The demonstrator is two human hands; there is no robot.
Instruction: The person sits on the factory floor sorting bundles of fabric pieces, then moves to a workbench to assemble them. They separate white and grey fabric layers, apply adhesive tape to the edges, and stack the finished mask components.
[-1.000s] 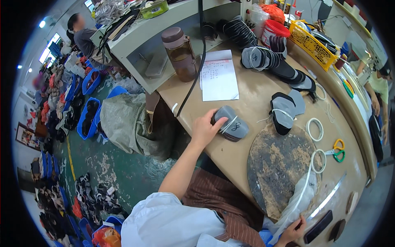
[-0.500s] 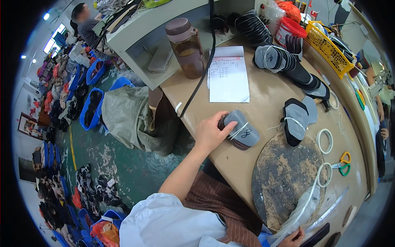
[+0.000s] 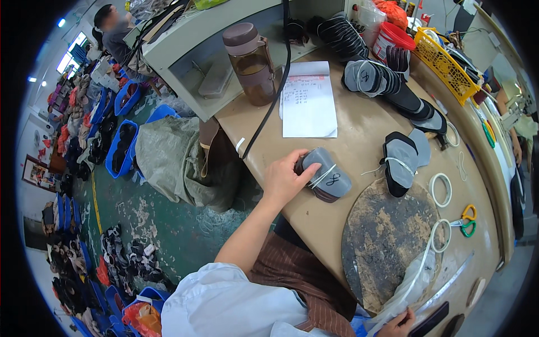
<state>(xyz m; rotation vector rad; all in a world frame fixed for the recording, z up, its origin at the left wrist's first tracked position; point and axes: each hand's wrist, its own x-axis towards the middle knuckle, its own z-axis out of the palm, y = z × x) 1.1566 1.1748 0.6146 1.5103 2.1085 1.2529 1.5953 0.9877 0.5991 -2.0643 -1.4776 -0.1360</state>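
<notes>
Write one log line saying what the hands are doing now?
left hand: resting on tied grey insole bundle | right hand: bottom edge, touching clear plastic strip | bundle: on tan table

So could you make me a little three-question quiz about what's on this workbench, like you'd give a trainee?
1. True or false: the left hand rests on a tied grey bundle of insoles.
2. What stands beside the notepad? A) a brown bottle B) a kettle C) a lamp
3. Fill in: the scissors lie near the white ___ rings.

Key: 1 true; 2 A; 3 tape. The right hand is barely visible at the lower edge.
</notes>
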